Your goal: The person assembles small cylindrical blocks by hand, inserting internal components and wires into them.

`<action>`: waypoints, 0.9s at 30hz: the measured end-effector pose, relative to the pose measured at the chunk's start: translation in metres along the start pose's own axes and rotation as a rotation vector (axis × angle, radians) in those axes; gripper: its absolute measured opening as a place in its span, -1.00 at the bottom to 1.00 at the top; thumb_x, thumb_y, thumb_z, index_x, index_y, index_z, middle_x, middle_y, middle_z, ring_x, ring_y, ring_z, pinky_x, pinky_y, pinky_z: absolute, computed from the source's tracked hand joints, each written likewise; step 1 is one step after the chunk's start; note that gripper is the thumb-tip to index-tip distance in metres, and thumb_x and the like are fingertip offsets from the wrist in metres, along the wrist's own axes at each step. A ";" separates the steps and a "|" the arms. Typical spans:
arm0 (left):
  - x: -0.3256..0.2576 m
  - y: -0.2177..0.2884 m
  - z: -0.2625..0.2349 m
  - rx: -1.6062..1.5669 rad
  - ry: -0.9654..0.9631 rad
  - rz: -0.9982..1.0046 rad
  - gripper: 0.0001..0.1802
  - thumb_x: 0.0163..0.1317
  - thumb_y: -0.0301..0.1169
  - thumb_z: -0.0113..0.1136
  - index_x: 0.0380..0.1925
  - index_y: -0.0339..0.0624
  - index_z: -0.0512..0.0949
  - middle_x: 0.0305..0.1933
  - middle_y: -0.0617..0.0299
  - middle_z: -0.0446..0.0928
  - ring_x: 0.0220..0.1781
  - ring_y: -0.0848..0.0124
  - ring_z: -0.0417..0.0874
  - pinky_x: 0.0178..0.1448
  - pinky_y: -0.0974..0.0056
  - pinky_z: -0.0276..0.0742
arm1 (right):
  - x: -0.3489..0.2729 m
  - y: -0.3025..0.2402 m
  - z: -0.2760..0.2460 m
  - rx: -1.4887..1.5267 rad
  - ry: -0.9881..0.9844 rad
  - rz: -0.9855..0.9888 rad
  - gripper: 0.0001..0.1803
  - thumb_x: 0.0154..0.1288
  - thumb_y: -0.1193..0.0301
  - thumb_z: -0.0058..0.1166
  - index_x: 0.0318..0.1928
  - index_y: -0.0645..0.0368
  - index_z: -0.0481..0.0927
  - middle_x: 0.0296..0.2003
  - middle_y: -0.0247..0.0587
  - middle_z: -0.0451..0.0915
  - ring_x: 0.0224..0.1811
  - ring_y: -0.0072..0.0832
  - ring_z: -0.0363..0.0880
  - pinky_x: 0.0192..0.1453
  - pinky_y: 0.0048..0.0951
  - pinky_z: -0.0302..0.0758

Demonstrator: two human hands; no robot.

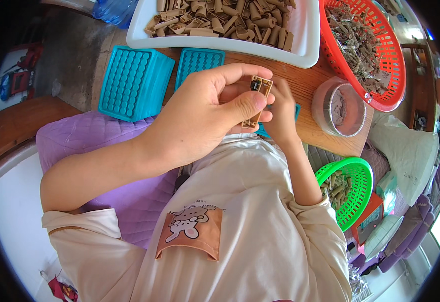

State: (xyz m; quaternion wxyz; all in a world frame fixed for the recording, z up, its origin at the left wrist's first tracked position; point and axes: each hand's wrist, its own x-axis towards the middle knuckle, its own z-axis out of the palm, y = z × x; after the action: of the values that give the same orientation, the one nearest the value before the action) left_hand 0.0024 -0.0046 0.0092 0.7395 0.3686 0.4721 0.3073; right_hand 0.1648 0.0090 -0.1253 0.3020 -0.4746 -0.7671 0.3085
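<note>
Both hands meet above the near edge of the counter [325, 136], just in front of the chest. The left hand [200, 113] pinches a small tan plastic piece [258, 100] between thumb and fingers, its long axis running up and slightly right. The right hand [280, 113], curled closed, touches the piece's right side. The left hand holds it more fully.

Your single head view looks steeply down from above, close over your chest and the table [300, 90] ahead.
</note>
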 end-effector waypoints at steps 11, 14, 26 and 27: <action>-0.003 -0.006 0.001 0.153 -0.024 0.105 -0.64 0.21 -0.37 -0.04 0.01 -0.24 0.28 -0.18 0.22 0.46 -0.20 0.52 0.51 -0.10 0.42 0.48 | 0.004 -0.069 -0.033 0.194 0.513 -0.330 -0.78 -0.18 0.66 0.12 -0.39 0.24 0.54 -0.31 -0.17 0.44 -0.31 -0.37 0.45 -0.29 -0.49 0.42; -0.002 -0.005 -0.001 0.130 0.015 0.063 -0.67 0.23 -0.36 -0.08 -0.03 -0.25 0.31 -0.20 0.22 0.47 -0.21 0.53 0.51 -0.11 0.41 0.47 | 0.002 -0.063 -0.037 0.246 0.383 -0.336 -0.73 -0.20 0.65 0.11 -0.34 0.24 0.54 -0.33 -0.15 0.47 -0.31 -0.35 0.46 -0.27 -0.47 0.42; -0.002 -0.001 -0.001 0.069 -0.008 0.008 -0.73 0.21 -0.41 -0.17 -0.11 -0.25 0.36 -0.21 0.20 0.46 -0.22 0.51 0.51 -0.13 0.42 0.44 | -0.021 0.007 0.006 -0.267 -0.003 -0.023 -0.83 -0.09 0.48 0.11 -0.37 0.16 0.54 -0.40 -0.29 0.43 -0.35 -0.35 0.43 -0.36 -0.38 0.43; -0.002 -0.002 -0.001 0.066 -0.012 0.004 -0.73 0.21 -0.41 -0.17 -0.11 -0.25 0.36 -0.21 0.20 0.46 -0.22 0.51 0.50 -0.13 0.43 0.43 | -0.022 0.011 0.009 -0.306 -0.032 -0.038 -0.84 -0.09 0.49 0.10 -0.39 0.17 0.53 -0.40 -0.29 0.43 -0.35 -0.35 0.43 -0.36 -0.39 0.43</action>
State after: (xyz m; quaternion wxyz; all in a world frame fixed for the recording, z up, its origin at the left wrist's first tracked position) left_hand 0.0007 -0.0071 0.0087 0.7292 0.3954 0.4769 0.2907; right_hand 0.1718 -0.0092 -0.1428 0.2197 -0.4956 -0.8186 0.1897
